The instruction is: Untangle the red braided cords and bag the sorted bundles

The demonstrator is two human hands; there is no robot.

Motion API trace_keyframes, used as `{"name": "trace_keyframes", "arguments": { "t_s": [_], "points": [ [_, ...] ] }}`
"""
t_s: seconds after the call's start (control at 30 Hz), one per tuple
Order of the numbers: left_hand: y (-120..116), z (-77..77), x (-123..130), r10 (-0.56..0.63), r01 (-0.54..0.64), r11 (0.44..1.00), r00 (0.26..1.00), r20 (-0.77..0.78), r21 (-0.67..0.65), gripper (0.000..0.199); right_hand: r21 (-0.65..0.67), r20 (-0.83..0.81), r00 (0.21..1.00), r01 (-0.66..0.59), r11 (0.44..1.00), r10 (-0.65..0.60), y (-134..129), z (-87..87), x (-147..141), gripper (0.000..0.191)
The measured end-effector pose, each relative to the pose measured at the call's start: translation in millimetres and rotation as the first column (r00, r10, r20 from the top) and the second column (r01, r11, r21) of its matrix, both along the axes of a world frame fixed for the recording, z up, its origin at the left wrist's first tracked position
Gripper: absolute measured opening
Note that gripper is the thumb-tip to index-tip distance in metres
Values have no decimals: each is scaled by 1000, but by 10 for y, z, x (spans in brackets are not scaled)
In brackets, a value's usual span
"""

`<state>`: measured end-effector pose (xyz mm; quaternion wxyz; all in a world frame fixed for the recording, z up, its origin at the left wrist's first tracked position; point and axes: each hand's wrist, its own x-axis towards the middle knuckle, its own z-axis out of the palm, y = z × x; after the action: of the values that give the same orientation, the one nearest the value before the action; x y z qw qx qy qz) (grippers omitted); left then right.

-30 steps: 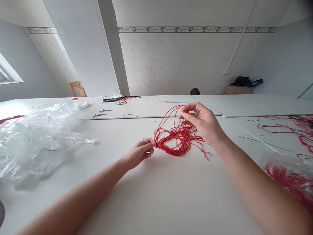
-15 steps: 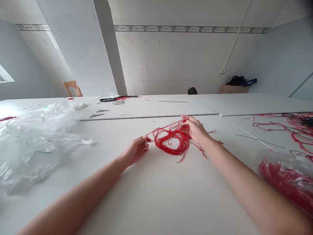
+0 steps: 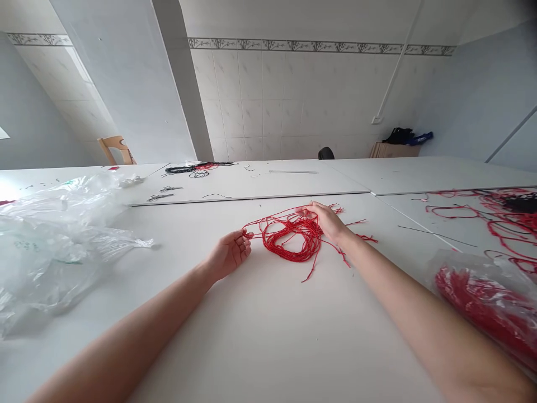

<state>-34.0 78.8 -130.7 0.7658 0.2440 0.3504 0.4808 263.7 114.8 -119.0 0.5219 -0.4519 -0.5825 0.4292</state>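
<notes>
A loose coil of thin red cords lies on the white table, its cut or knotted ends fanning out to the right and toward me. On its left side my left hand pinches a loop of the red cord between thumb and fingertips, pulled away from the coil. My right hand is at the coil's upper right edge, its thumb and fingers closed on red cords. Strands run between the two hands above the coil. The right fingers partly cover the cords they hold.
Crumpled clear plastic bags lie on the left. At the right are a plastic bag of red cords and tangled red and black cords. Small scissors, black cords and a thin rod lie farther back.
My right hand has shifted slightly left along the cords at the coil's upper edge. My left hand still holds its loop, and the whole view has turned a little.
</notes>
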Motion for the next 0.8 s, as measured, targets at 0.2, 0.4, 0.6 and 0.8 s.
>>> {"name": "trace_keyframes", "arguments": {
  "t_s": [0.2,0.4,0.6,0.8],
  "points": [
    [-5,29,11,44,-43,999,998,44,-15,9,-84,-46,979,-201,976,198,-147,158,12,29],
    [-10,40,4,68,-67,997,995,68,-23,9,-80,76,972,-215,973,221,-175,226,79,42],
    [23,41,-41,94,-94,996,991,97,-12,10,-102,193,944,-253,962,268,-203,320,204,41],
    [175,84,-234,172,-174,985,980,98,17,9,-199,298,901,-266,943,317,-287,471,375,43]
  ]
}}
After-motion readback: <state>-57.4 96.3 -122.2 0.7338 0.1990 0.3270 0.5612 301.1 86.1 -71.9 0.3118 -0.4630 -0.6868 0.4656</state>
